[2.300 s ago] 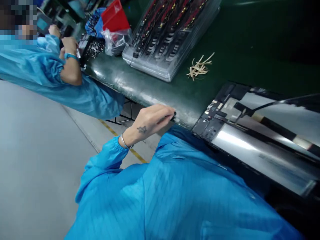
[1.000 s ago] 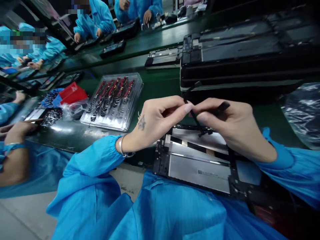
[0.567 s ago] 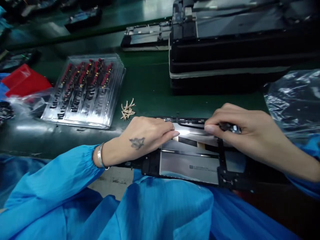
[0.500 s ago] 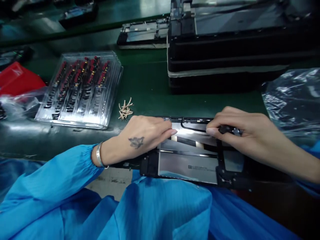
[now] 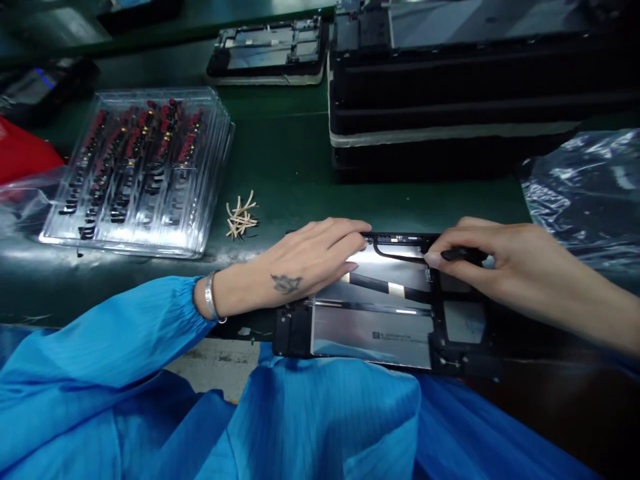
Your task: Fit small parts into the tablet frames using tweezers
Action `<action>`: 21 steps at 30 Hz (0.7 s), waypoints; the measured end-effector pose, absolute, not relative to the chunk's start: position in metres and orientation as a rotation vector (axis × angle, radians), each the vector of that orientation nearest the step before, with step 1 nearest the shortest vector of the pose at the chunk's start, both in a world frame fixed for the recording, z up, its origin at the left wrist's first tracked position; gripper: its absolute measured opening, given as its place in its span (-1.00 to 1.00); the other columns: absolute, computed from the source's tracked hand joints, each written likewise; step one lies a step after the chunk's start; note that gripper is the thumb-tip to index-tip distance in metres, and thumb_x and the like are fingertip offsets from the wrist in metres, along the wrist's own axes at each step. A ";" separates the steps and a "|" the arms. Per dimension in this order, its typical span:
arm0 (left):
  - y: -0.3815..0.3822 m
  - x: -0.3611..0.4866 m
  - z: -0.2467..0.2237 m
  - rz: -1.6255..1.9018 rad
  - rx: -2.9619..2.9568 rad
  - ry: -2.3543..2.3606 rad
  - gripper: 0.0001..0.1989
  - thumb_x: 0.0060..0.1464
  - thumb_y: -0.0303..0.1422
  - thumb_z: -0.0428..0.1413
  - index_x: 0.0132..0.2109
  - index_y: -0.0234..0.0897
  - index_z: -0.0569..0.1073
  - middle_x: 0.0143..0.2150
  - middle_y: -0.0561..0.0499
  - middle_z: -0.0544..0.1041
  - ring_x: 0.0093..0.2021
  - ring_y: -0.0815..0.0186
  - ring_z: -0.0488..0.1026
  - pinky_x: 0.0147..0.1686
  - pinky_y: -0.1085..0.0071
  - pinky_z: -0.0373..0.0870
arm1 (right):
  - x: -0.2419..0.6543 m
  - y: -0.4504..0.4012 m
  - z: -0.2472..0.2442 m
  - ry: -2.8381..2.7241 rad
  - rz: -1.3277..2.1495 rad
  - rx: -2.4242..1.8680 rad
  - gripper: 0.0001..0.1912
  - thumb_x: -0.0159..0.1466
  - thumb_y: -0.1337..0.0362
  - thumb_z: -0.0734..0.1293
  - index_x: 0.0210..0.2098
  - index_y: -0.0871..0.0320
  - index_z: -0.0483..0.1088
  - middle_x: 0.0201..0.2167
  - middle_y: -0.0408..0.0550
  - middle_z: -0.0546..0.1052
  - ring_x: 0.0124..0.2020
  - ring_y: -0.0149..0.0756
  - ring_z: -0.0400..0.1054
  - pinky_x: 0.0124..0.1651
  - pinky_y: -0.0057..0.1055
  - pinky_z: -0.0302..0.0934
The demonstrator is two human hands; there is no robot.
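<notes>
A black-framed device with silver inner panels (image 5: 373,337) lies in front of me at the table's front edge. My left hand (image 5: 313,260) rests over its upper left part, palm down with fingers apart, fingertips at the top edge. On the right, my right hand (image 5: 493,257) is closed on a dark tool (image 5: 465,254), its thumb and finger pinched at the device's upper right. A thin black cable (image 5: 395,255) curves across the top between my hands. Below it, a black strip with pale patches (image 5: 373,284) crosses the panel. The tool's tip is hidden.
Stacked clear trays (image 5: 197,233) with red and black parts stand at left, beside a red bag (image 5: 25,153). Pale strips (image 5: 241,217) lie near my left hand. Black devices (image 5: 425,113) are stacked behind, a single one (image 5: 270,53) beside them. Plastic wrap (image 5: 590,200) is at right.
My left hand has moved right along the device, and its fingers have spread and reached toward the top edge. My right hand has shifted slightly right with the tool. The view has shifted a little.
</notes>
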State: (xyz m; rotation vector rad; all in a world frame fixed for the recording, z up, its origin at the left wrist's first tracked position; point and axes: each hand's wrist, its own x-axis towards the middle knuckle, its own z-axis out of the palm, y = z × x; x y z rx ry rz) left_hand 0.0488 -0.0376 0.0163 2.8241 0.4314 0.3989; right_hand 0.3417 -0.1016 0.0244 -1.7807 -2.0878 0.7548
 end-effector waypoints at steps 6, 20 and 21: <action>-0.039 0.050 0.009 0.438 2.827 0.392 -0.77 0.46 -0.37 -0.08 0.09 -0.41 0.37 0.30 -0.29 0.41 0.29 0.10 0.40 0.23 0.15 0.45 | 0.339 -0.099 0.026 -2.139 0.754 -1.817 -0.69 0.21 0.04 0.27 -0.30 0.01 0.61 -0.30 -0.08 0.57 -0.38 -0.21 0.45 -0.35 -0.25 0.25; -0.037 0.055 0.012 0.333 3.038 0.330 -0.79 0.40 -0.51 -0.06 0.08 -0.41 0.39 0.40 -0.26 0.33 0.30 0.09 0.39 0.21 0.13 0.49 | 0.337 -0.097 0.029 -2.149 0.738 -1.863 -0.67 0.23 0.04 0.26 -0.28 0.05 0.60 -0.35 -0.05 0.53 -0.43 -0.25 0.39 -0.36 -0.28 0.19; -0.036 0.055 0.014 0.313 3.050 0.332 -0.79 0.41 -0.50 -0.07 0.07 -0.42 0.40 0.40 -0.26 0.34 0.29 0.09 0.40 0.20 0.13 0.50 | 0.337 -0.098 0.028 -2.149 0.737 -1.866 -0.67 0.22 0.04 0.26 -0.29 0.05 0.59 -0.35 -0.05 0.53 -0.44 -0.25 0.39 -0.36 -0.28 0.18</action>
